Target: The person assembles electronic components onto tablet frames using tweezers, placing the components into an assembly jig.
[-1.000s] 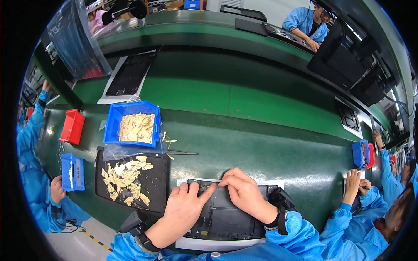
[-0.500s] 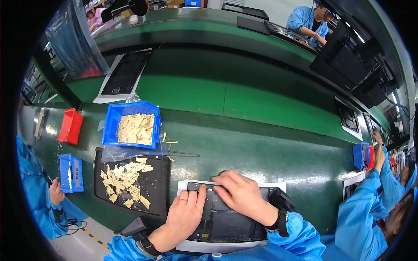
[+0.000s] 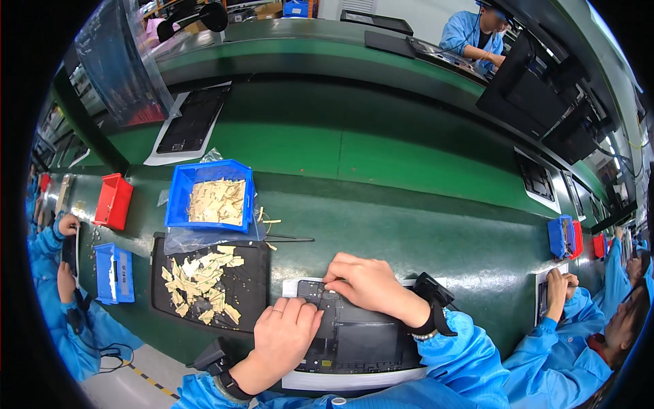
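Note:
A black tablet-like panel (image 3: 371,344) with small parts along its edges lies in front of me on a white sheet (image 3: 354,380). My left hand (image 3: 286,337), a ring on one finger, rests at the panel's left edge with its fingers bent close together against it. Over the upper left part of the panel, my right hand (image 3: 368,283) has thumb and forefinger brought together in a pinch. What sits between those fingertips is too small to make out. Left of the panel, a black tray (image 3: 255,290) holds torn pale-yellow strips (image 3: 197,283).
A blue bin (image 3: 170,204) of similar pieces stands beyond the tray, beside thin dark tweezers-like rods (image 3: 293,239). Farther left are a red bin (image 3: 113,201) and a small blue bin (image 3: 122,276). Co-workers in blue sleeves sit on both sides; another panel (image 3: 192,123) lies far left.
My right hand has drawn its fingers into a pinch on the panel. My left hand has slid down slightly, fingers more bent. The left co-worker's hands now hold a flat panel.

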